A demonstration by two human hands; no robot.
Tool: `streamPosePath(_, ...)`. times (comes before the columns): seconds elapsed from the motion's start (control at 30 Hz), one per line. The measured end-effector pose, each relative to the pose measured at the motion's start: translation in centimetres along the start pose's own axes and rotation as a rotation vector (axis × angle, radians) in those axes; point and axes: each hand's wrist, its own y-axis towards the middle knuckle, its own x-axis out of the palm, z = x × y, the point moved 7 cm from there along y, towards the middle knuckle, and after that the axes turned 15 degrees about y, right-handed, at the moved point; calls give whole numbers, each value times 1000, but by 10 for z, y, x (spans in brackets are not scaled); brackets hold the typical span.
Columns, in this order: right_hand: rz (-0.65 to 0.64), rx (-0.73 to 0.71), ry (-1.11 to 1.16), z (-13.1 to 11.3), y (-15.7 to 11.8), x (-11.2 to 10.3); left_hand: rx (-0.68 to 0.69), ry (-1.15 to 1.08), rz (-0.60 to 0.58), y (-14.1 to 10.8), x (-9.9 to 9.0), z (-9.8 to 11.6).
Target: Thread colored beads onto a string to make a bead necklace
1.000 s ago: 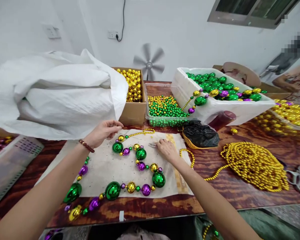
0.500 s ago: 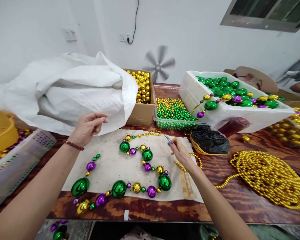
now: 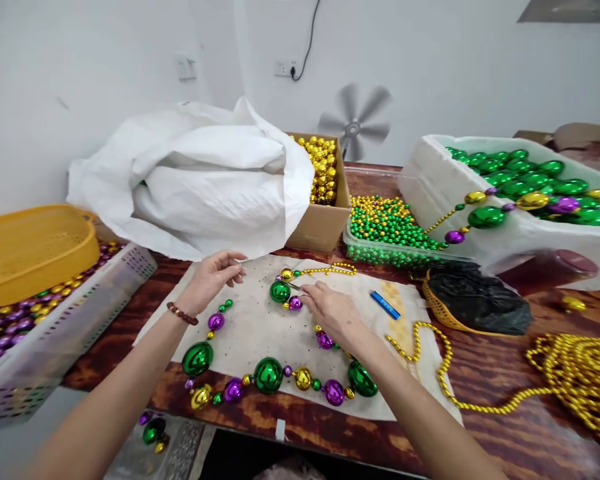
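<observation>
My left hand [image 3: 217,280], with a brown bead bracelet on its wrist, hovers over the far left of a cream cloth [image 3: 250,327]. Its fingers are loosely bent and hold nothing I can see. My right hand [image 3: 333,310] grips a thin pointed metal tool [image 3: 295,287]; whether scissors or tweezers is hidden by the fingers. The tool's tip is beside the green ball [image 3: 280,292] of a bead garland [image 3: 268,375] of green, gold and purple balls. My right hand and forearm cover part of the garland. A small gold bead chain [image 3: 337,269] continues from its far end.
A blue bar-shaped object [image 3: 385,305] lies on the cloth. To the right are a coiled gold bead string [image 3: 580,373] and a black bag in a basket [image 3: 475,300]. Behind stand a clear bead tub [image 3: 395,253], a carton [image 3: 320,223] and a foam box [image 3: 530,243].
My right hand has moved left with the metal tool, from beside the blue object to the garland's far green ball, uncovering the blue object. My view has turned left.
</observation>
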Motion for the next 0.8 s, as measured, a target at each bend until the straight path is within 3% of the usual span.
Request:
streamPosePath(0.17, -44, 15, -128, -37, 21, 11, 14, 7, 4, 1, 2, -7)
streamPosePath(0.5, -74, -23, -193, -75, 46, 28, 42, 36, -26, -3, 2, -8)
streamPosePath(0.7, -102, -59, -164, -75, 61, 44, 71, 68, -41, 0, 0, -15)
streamPosePath(0.8, -110, -14, -118, -61, 59, 51, 55, 143, 49, 8, -14, -30)
